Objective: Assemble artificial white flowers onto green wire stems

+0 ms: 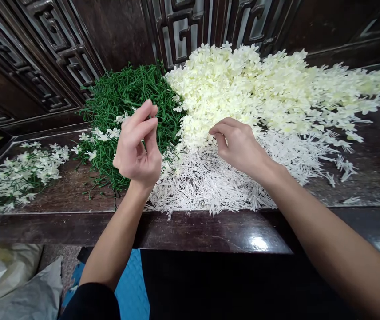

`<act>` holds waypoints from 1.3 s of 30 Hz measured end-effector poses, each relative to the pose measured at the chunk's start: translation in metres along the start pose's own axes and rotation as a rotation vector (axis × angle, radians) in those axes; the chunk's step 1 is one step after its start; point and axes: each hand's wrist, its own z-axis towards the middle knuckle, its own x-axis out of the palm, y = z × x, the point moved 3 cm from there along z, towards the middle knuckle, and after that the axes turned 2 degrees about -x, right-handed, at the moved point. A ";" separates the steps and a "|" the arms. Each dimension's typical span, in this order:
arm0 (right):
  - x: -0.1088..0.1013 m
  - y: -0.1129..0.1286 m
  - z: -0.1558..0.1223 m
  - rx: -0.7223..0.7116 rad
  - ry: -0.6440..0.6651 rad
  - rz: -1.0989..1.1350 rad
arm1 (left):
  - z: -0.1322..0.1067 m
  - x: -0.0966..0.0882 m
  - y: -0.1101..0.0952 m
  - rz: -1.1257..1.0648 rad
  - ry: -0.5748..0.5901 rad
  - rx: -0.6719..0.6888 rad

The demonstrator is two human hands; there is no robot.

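My left hand is raised over the heap of green plastic stems, its fingers curled and their tips pinched together. Whatever sits in that pinch is too small to make out. To its right, my right hand is closed in a pinch at the near edge of the pile of cream artificial petals. Its fingertips hide what they grip, if anything. Below that hand spreads a pile of thin white plastic stamens. A few assembled white flowers lie on the green stems.
A heap of white flowers with green stems lies at the left of the dark wooden bench. Carved wooden latticework stands behind. Pale sacks and a blue mat are on the floor below.
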 end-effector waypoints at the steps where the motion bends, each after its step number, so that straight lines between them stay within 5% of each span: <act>1: 0.000 0.000 0.000 -0.001 0.001 0.011 | -0.001 0.001 0.002 0.009 0.029 -0.028; 4: 0.000 0.002 0.001 0.031 0.027 0.057 | -0.002 0.005 0.003 0.001 0.143 -0.060; 9: -0.002 0.006 0.002 0.092 0.031 0.142 | 0.002 0.006 -0.009 -0.060 0.162 -0.051; 13: -0.006 0.007 0.003 0.174 -0.007 0.305 | 0.005 0.011 -0.014 -0.294 0.235 -0.318; 18: -0.010 0.008 0.004 0.251 0.000 0.687 | -0.004 0.024 -0.010 -0.388 0.631 -0.676; 22: -0.012 0.008 0.003 0.276 0.061 0.835 | -0.011 0.026 -0.007 -0.428 0.761 -0.882; 32: -0.013 0.011 0.004 0.233 0.100 0.825 | -0.016 0.026 -0.005 -0.534 0.747 -1.100; 39: 0.004 0.009 -0.001 0.075 0.227 0.178 | -0.013 0.022 0.001 -0.479 0.608 -1.138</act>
